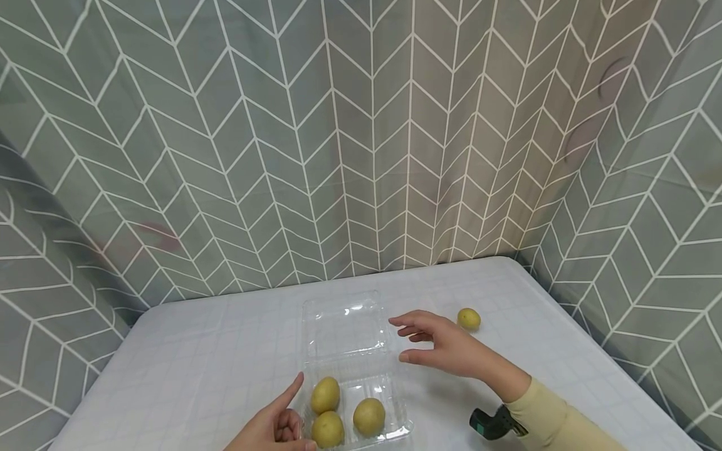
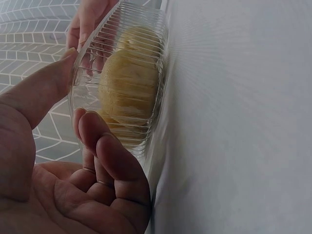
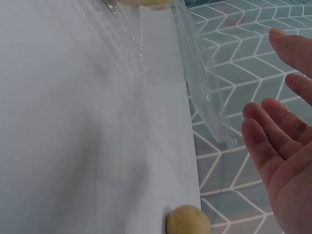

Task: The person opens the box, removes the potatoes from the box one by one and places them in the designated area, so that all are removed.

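Observation:
A clear plastic clamshell container point(image 1: 399, 401) stands on the table, its lid point(image 1: 344, 326) folded back away from me. Inside lie three yellow, rounded, lemon-like fruits point(image 1: 369, 417), two at the left and one at the right. With its thumb and curled fingers, my left hand point(image 1: 273, 421) holds the container's left edge; the ribbed wall point(image 2: 141, 19) shows close up in the left wrist view. My right hand point(image 1: 442, 344) hovers to the right of the lid, fingers loosely extended and holding nothing. Another yellow fruit point(image 1: 469, 319) lies on the table just beyond it.
A white cloth covers the table point(image 1: 214, 357), which has rounded far corners. Patterned grey-green curtains point(image 1: 350, 138) hang behind it and along both sides. A black device point(image 1: 491, 423) is strapped at my right wrist, by the yellow sleeve point(image 1: 555, 413).

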Tool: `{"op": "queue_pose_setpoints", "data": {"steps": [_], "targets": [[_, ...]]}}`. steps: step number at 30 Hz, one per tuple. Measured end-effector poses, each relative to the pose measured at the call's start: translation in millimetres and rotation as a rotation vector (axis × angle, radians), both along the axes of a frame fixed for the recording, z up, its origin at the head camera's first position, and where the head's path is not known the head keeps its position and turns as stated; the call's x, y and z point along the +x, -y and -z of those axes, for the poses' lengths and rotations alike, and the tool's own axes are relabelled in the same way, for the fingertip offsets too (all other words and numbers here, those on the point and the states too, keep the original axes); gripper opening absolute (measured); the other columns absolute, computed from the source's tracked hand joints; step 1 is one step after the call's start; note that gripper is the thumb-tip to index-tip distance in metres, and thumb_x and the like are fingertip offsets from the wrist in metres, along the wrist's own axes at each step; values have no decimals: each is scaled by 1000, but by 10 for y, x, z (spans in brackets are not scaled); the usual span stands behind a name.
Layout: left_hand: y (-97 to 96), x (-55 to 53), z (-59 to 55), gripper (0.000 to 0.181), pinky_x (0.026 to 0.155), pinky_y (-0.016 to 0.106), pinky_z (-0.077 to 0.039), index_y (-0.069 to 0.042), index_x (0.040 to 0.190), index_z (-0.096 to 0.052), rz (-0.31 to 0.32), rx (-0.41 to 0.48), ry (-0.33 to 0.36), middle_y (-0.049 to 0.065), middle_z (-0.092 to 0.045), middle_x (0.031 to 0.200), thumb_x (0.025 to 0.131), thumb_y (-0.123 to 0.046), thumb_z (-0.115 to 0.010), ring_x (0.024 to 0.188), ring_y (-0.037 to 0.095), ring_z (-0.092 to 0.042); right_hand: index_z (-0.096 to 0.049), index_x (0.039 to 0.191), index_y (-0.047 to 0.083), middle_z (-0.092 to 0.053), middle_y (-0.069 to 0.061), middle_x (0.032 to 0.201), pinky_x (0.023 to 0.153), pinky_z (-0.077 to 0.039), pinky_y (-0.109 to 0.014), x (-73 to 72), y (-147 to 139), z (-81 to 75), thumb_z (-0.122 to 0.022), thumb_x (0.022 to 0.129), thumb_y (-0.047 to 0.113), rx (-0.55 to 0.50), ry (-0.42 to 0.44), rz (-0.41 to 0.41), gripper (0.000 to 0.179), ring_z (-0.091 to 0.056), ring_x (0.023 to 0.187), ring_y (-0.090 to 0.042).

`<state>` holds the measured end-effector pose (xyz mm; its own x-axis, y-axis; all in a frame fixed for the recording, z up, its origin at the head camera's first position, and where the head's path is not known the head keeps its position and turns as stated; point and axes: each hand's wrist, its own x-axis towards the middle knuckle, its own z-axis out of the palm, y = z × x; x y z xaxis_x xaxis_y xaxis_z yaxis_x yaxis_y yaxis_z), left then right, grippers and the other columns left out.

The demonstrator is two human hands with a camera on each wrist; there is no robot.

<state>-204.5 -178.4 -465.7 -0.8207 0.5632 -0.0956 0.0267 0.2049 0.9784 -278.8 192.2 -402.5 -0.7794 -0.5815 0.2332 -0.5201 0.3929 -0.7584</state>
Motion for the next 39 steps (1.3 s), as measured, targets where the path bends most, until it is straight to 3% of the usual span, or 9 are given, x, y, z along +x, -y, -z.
{"op": "queue_pose_setpoints", "data": {"steps": [16,25,33,39], "targets": [[1,1,4,106,59,16,-47,8,153,4,4,5,-6,1,-58,79,88,-16,-76,63,3,-54,-57,136,15,-57,-1,133,96,-48,-41,38,285,116,-75,91,28,-59,35,-154,50,-60,115,-29],[3,16,-34,106,59,18,-48,6,154,3,-18,1,40,6,-58,80,88,-16,-77,63,6,-54,-60,133,14,-55,-2,132,95,-49,-40,67,416,168,-74,91,23,-77,33,-259,44,-60,115,-28],[-12,14,-41,107,59,19,-48,4,155,1,-46,-7,73,6,-58,80,87,-18,-78,63,9,-54,-62,133,14,-55,4,134,95,-48,-31,51,480,149,-72,93,28,78,-19,-357,44,-53,122,-12],[-10,12,-36,107,60,19,-48,4,155,1,-42,-1,78,6,-58,81,87,-18,-78,64,9,-54,-63,132,15,-54,-1,137,94,-48,-29,61,514,107,-71,93,25,183,-35,-419,42,-54,118,-9]]}}
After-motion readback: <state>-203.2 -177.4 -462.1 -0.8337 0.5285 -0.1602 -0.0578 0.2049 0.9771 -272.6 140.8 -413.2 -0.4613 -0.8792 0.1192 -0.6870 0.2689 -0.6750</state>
